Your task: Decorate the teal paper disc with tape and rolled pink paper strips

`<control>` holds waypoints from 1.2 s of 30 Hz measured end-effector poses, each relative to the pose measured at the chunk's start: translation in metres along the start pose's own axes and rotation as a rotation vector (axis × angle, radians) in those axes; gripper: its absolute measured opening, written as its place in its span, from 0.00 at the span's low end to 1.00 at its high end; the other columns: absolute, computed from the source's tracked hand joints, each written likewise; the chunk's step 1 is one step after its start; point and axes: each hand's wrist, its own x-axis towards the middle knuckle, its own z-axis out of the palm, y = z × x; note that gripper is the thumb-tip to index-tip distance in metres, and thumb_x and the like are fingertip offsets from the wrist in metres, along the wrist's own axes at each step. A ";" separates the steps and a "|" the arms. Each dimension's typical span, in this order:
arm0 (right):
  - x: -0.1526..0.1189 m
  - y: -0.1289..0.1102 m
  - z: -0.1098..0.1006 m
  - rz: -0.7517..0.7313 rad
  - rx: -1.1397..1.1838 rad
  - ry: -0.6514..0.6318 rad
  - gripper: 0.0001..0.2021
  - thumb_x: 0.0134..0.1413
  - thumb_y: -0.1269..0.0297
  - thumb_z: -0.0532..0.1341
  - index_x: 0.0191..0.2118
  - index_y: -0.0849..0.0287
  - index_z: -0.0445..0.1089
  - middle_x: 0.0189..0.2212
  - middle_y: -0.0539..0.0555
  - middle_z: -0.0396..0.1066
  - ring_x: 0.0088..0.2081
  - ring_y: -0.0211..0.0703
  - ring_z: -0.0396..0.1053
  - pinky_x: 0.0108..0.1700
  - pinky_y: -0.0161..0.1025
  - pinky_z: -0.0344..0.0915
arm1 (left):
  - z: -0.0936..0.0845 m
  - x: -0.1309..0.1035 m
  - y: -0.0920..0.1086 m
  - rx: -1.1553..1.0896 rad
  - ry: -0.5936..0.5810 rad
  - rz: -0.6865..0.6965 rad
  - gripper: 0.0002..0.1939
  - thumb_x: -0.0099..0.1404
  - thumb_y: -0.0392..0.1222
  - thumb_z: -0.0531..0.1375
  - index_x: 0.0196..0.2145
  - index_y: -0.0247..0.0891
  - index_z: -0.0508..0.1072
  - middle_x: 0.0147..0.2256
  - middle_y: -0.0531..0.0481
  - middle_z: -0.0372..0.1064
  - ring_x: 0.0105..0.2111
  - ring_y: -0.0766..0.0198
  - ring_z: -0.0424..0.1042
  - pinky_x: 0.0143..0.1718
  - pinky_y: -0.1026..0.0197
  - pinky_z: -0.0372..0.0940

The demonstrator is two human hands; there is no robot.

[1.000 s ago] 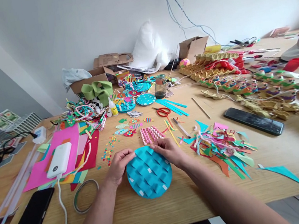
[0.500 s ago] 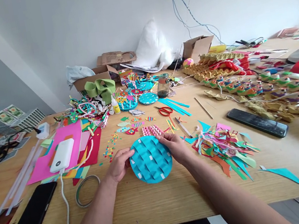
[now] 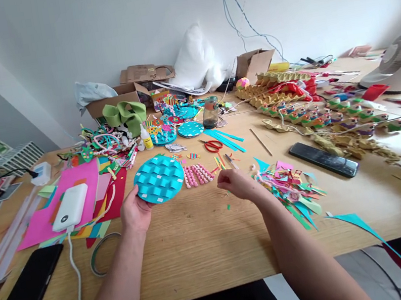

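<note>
My left hand [image 3: 136, 211] holds a round blue woven-paper disc [image 3: 159, 178] by its lower left edge, raised over the table. Small white squares dot the disc's face. My right hand [image 3: 235, 184] is off the disc, low over the table with its fingers curled together; whether anything is between them is hidden. Just left of it lie pink-and-white twisted pieces [image 3: 197, 175]. Behind are red-handled scissors [image 3: 212, 145], a pen [image 3: 231, 161] and blue paper strips [image 3: 224, 140].
Colourful paper scraps [image 3: 293, 188] and a black phone [image 3: 324, 159] lie on the right. A tape roll [image 3: 93, 260], white power bank [image 3: 70, 207] and second phone [image 3: 23, 297] are on the left. Part of another person shows at the right edge.
My right hand has let go of the disc and moved away from it, its fingers now curled. The disc has moved left in my left hand. The view has shifted right.
</note>
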 end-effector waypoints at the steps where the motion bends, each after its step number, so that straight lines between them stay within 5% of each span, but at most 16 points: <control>1: -0.001 -0.003 0.003 -0.008 -0.091 -0.043 0.02 0.49 0.71 0.60 0.29 0.60 0.70 0.28 0.53 0.72 0.32 0.41 0.67 0.34 0.35 0.58 | 0.001 -0.001 -0.001 -0.001 0.012 -0.002 0.12 0.65 0.34 0.51 0.38 0.32 0.73 0.27 0.48 0.76 0.24 0.64 0.75 0.24 0.63 0.71; 8: -0.007 -0.012 0.016 -0.016 -0.219 -0.099 0.04 0.48 0.76 0.58 0.28 0.64 0.70 0.32 0.63 0.72 0.39 0.50 0.68 0.40 0.39 0.57 | 0.002 -0.003 -0.002 0.007 -0.010 0.003 0.13 0.65 0.34 0.50 0.42 0.32 0.73 0.29 0.46 0.76 0.26 0.63 0.75 0.25 0.62 0.72; 12: -0.005 -0.014 0.015 -0.019 -0.165 -0.055 0.05 0.54 0.73 0.55 0.29 0.62 0.67 0.33 0.60 0.72 0.38 0.46 0.67 0.38 0.38 0.58 | 0.002 -0.004 -0.002 0.011 -0.078 -0.004 0.13 0.65 0.34 0.51 0.42 0.32 0.72 0.32 0.44 0.77 0.29 0.61 0.76 0.25 0.62 0.72; 17: 0.001 -0.015 0.018 -0.076 0.486 0.049 0.11 0.57 0.58 0.54 0.28 0.58 0.62 0.24 0.50 0.66 0.26 0.36 0.61 0.28 0.34 0.56 | 0.001 -0.004 -0.004 -0.044 -0.167 -0.029 0.11 0.66 0.35 0.51 0.40 0.34 0.72 0.34 0.46 0.77 0.32 0.62 0.76 0.29 0.60 0.73; 21: 0.002 -0.021 0.021 -0.028 0.963 0.064 0.17 0.48 0.49 0.61 0.28 0.59 0.63 0.21 0.46 0.64 0.22 0.33 0.57 0.25 0.33 0.54 | 0.001 -0.005 -0.006 -0.027 -0.206 -0.066 0.11 0.67 0.38 0.51 0.39 0.35 0.72 0.33 0.46 0.76 0.30 0.60 0.76 0.29 0.56 0.73; 24: 0.001 -0.029 0.022 -0.008 1.170 0.063 0.18 0.41 0.51 0.67 0.32 0.60 0.66 0.22 0.46 0.65 0.22 0.31 0.58 0.26 0.32 0.54 | 0.002 -0.007 -0.008 -0.014 -0.239 -0.073 0.11 0.67 0.39 0.51 0.40 0.34 0.72 0.34 0.45 0.76 0.32 0.59 0.76 0.29 0.56 0.73; 30: -0.004 -0.042 0.029 -0.075 1.289 0.033 0.16 0.46 0.51 0.65 0.29 0.59 0.64 0.20 0.46 0.64 0.21 0.31 0.59 0.24 0.32 0.54 | 0.004 -0.011 -0.015 -0.016 -0.304 -0.112 0.11 0.66 0.40 0.53 0.42 0.34 0.72 0.35 0.44 0.76 0.32 0.59 0.76 0.33 0.55 0.73; 36: -0.012 -0.058 0.039 -0.114 1.162 0.094 0.17 0.55 0.46 0.57 0.31 0.56 0.56 0.14 0.42 0.57 0.16 0.32 0.50 0.20 0.32 0.47 | 0.005 -0.015 -0.022 -0.017 -0.334 -0.105 0.11 0.64 0.42 0.57 0.41 0.35 0.72 0.37 0.44 0.76 0.36 0.58 0.76 0.36 0.55 0.73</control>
